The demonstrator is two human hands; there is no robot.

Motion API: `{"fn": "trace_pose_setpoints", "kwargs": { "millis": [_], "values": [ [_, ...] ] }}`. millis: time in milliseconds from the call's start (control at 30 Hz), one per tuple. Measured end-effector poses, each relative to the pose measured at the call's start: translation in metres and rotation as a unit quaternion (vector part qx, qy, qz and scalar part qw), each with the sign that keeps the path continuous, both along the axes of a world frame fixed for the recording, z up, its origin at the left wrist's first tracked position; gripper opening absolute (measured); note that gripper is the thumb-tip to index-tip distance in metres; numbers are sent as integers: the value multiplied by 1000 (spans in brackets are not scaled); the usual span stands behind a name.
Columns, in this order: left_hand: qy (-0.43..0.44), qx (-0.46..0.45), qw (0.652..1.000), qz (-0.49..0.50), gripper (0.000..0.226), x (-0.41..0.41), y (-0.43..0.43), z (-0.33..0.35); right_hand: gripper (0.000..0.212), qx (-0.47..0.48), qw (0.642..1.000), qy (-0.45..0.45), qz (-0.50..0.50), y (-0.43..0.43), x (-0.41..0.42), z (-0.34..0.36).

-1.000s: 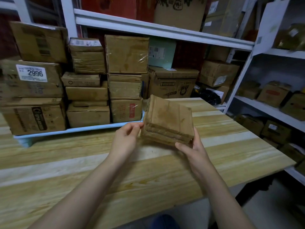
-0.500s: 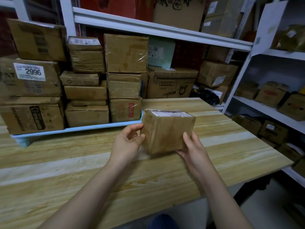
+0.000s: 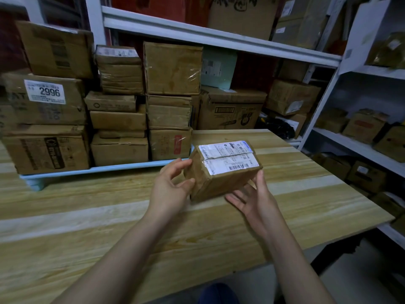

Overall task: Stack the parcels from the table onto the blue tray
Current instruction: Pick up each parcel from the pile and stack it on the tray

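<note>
Item: small brown cardboard parcel [image 3: 221, 172] wrapped in clear tape, white barcoded shipping label [image 3: 228, 156] on its upper face. Location: held tilted above the pale striped wooden table [image 3: 109, 227], just right of the light-blue plastic tray [image 3: 98, 170] loaded with stacked brown cartons [image 3: 171, 115]. Left hand [image 3: 171, 187]: thumb and fingers pinch the parcel's left end. Right hand [image 3: 254, 200]: palm up, fingers straight, supporting the lower right edge.

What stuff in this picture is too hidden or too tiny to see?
Head view only:
- Label on the parcel: the print is too small to read.
- Parcel's underside: hidden by the parcel itself, so I cannot tell if it touches the table.
- Tray floor: covered by stacked boxes.
- Far-left boxes: cut off by the picture's edge.
</note>
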State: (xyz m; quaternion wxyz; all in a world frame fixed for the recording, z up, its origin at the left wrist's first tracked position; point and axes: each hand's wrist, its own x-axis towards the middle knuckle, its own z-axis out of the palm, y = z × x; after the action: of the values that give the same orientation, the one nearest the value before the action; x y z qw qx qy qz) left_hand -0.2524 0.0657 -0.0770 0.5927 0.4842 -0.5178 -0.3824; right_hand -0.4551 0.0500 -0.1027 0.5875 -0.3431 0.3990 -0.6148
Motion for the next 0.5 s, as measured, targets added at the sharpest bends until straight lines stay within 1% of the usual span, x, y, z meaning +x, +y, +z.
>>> {"fn": "trace_pose_setpoints", "kwargs": {
  "millis": [133, 200, 300, 367, 433, 500],
  "values": [
    [-16, 19, 999, 21, 41, 0, 0, -1, 93, 19, 1000, 15, -4, 0, 3, -1],
    [-7, 26, 999, 21, 37, 0, 1, -1, 87, 15, 1000, -1, -7, 1, 4, -1],
    [25, 36, 999, 8, 30, 0, 3, -1, 68, 0, 999, -43, -4, 1, 4, -1],
    [45, 45, 998, 4, 24, -1, 4, -2, 59, -4, 998, -57, -5, 2, 5, 1],
    [39, 55, 998, 17, 20, -1, 2, -3, 59, -10, 997, -71, -12, 3, 6, 3],
    [32, 60, 997, 31, 20, 0, 1, -2, 65, -19, 997, -78, -13, 5, 7, 5]
  ]
}}
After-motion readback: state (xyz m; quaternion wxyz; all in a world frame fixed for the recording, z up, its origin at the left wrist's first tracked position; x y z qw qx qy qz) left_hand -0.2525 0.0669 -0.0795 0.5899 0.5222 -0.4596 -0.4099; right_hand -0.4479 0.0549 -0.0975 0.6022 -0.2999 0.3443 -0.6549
